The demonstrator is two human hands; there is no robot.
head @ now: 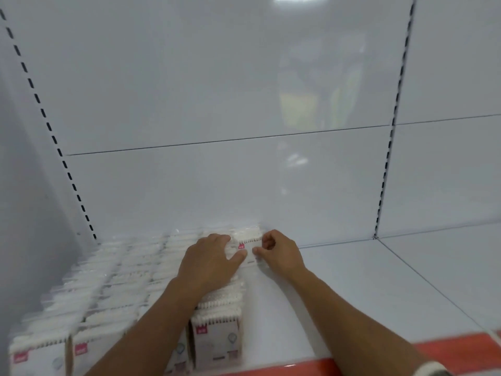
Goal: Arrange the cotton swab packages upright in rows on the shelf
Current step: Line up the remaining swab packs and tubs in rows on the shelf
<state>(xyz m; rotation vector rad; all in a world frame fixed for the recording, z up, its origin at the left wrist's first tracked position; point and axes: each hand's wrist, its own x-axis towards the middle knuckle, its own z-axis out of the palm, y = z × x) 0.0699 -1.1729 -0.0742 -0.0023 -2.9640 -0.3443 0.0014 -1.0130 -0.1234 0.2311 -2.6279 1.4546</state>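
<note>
Several cotton swab packages [217, 337], white with a small pink label, stand upright in rows on the left part of the white shelf [339, 289]. At the back of the rightmost row one package [248, 244] stands near the back wall. My left hand [208, 264] grips its left side, thumb across the front. My right hand [279, 252] pinches its right edge with curled fingers. My left forearm hides part of the two right rows.
The white back panel [244, 185] rises right behind the rows. Slotted uprights [386, 169] run up at both sides. A seam [433, 286] crosses the bare shelf to the right. A red strip [339, 366] lines the front edge.
</note>
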